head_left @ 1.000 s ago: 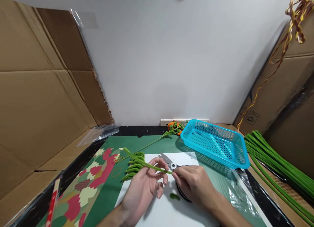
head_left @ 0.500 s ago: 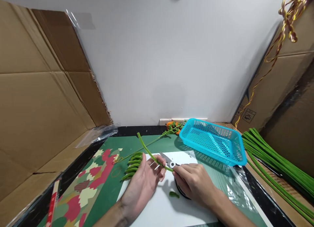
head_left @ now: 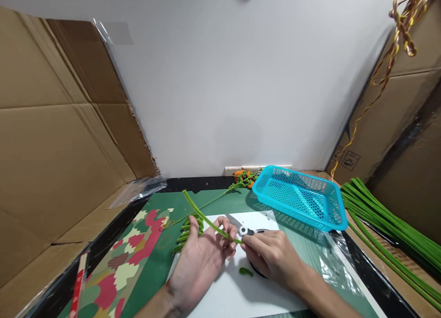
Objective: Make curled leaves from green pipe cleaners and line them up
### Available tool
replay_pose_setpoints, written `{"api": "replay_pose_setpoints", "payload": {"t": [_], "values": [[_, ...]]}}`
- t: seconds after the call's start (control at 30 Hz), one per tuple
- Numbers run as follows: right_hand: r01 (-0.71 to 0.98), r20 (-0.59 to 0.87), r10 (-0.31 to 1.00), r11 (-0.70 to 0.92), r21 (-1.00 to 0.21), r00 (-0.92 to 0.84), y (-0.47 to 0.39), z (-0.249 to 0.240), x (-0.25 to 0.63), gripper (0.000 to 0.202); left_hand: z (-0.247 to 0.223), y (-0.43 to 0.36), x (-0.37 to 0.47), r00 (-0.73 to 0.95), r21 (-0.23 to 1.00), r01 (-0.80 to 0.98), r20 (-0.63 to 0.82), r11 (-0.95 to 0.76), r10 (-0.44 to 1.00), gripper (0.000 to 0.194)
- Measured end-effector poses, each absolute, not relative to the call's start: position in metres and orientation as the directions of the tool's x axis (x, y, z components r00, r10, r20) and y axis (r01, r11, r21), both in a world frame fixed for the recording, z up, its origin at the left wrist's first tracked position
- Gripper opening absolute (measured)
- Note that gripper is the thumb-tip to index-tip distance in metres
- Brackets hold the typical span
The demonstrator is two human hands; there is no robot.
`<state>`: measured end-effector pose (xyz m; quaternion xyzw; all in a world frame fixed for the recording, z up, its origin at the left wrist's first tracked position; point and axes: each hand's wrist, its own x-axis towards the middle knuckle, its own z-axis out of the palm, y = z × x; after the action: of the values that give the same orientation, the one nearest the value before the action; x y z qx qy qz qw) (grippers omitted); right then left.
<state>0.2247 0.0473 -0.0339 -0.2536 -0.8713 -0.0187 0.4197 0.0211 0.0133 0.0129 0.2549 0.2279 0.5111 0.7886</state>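
Observation:
A green pipe cleaner (head_left: 193, 205) slants up and left between my hands. My left hand (head_left: 203, 260), palm up, has its fingers closed on the lower part of the stem, thumb held apart. My right hand (head_left: 272, 251) pinches the lower end between thumb and fingertips. Scissors (head_left: 243, 231) lie on the white paper (head_left: 227, 288) behind and partly beneath my right hand, which hides much of their handles. A short bent green piece (head_left: 245, 271) rests on the paper below. Several curved green pieces (head_left: 184, 233) sit side by side behind my left thumb, partly covered.
A blue mesh basket (head_left: 296, 203) stands at the back right. Long green pipe cleaners (head_left: 389, 226) lie along the right side. An orange flower (head_left: 243, 175) with a long stem lies at the back. Cardboard panels (head_left: 58, 148) flank the table, and twisted cord (head_left: 391, 56) hangs at right.
The upper tip of the pipe cleaner has swung left and slightly down. My left hand has turned a little, its thumb now covering more of the curved pieces. My right hand keeps its pinch.

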Motion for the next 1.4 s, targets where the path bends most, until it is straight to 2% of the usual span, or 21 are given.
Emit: {"api": "replay_pose_setpoints", "payload": {"t": [0.2,0.4,0.5,0.63,0.7,0.77,0.83,0.9,0.97,1.03,1.1,1.17,1.27,1.4], "values": [[0.47,0.714,0.46,0.858,-0.206,-0.527,0.048,-0.034,0.223,0.032,0.0,0.013,0.023,0.361,0.695,-0.65,-0.075,0.308,0.929,0.054],[0.478,0.685,0.49,0.848,-0.23,-0.54,0.047,-0.034,0.222,0.035,0.001,0.01,0.022,0.371,0.707,-0.631,-0.084,0.318,0.925,0.06],[0.486,0.675,0.509,0.838,-0.248,-0.534,0.048,-0.033,0.221,0.038,0.003,0.011,0.022,0.372,0.689,-0.647,-0.09,0.328,0.924,0.057],[0.533,0.633,0.575,0.796,-0.286,-0.518,0.053,-0.033,0.227,0.041,0.009,0.015,0.02,0.318,0.636,-0.687,-0.171,0.351,0.933,0.058],[0.529,0.584,0.648,0.752,-0.392,-0.488,0.056,-0.031,0.232,0.041,0.013,0.017,0.017,0.263,0.63,-0.706,-0.19,0.323,0.946,0.059],[0.453,0.516,0.742,0.671,-0.587,-0.429,0.059,-0.028,0.236,0.036,0.016,0.019,0.015,0.208,0.632,-0.724,-0.183,0.277,0.961,0.057],[0.284,0.427,0.827,0.536,-0.795,-0.367,0.061,-0.023,0.239,0.033,0.018,0.02,0.013,0.167,0.645,-0.725,-0.173,0.239,0.971,0.054],[0.055,0.326,0.873,0.37,-0.927,-0.363,0.064,-0.018,0.239,0.031,0.016,0.021,0.011,0.098,0.684,-0.703,-0.174,0.192,0.98,0.05],[-0.138,0.262,0.876,0.224,-0.965,-0.406,0.066,-0.015,0.238,0.032,0.013,0.022,0.01,0.013,0.755,-0.636,-0.197,0.16,0.98,0.041],[-0.249,0.238,0.862,0.135,-0.959,-0.448,0.068,-0.014,0.236,0.034,0.008,0.022,0.01,-0.011,0.848,-0.504,-0.195,0.163,0.981,0.035],[-0.305,0.231,0.853,0.089,-0.948,-0.468,0.069,-0.015,0.235,0.036,0.005,0.022,0.012,0.065,0.935,-0.324,-0.131,0.145,0.989,0.038],[-0.335,0.236,0.845,0.072,-0.939,-0.48,0.068,-0.015,0.234,0.037,0.003,0.024,0.014,0.13,0.986,-0.164,-0.012,0.033,0.991,0.044],[-0.357,0.257,0.828,0.074,-0.931,-0.499,0.066,-0.014,0.234,0.037,0.001,0.026,0.015,0.133,0.991,0.008,0.133,-0.135,0.982,0.043],[-0.36,0.247,0.807,0.046,-0.932,-0.537,0.062,-0.01,0.236,0.036,0.004,0.027,0.013,0.227,0.975,0.129,0.148,-0.18,0.963,0.039]]}}
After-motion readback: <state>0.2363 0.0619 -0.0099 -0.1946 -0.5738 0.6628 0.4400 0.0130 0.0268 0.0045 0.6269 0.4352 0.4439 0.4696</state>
